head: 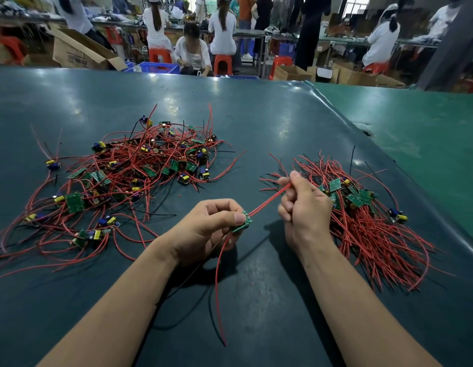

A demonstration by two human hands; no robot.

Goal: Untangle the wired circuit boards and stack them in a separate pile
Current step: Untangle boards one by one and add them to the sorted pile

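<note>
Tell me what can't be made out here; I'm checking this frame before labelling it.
Head view only:
- Circuit board: the left hand covers most of it, so its parts are hidden.
- Right hand: seen from the back, so its grip on the red wire is hidden.
- Tangled pile: wires run off the left edge; boards too overlapped to count.
- Sorted pile: lower boards buried under wires.

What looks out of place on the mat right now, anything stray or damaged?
Nothing looks damaged. One circuit board lies apart at the right edge of the sorted pile, and the dark mat has a small tear at its right edge.
</note>
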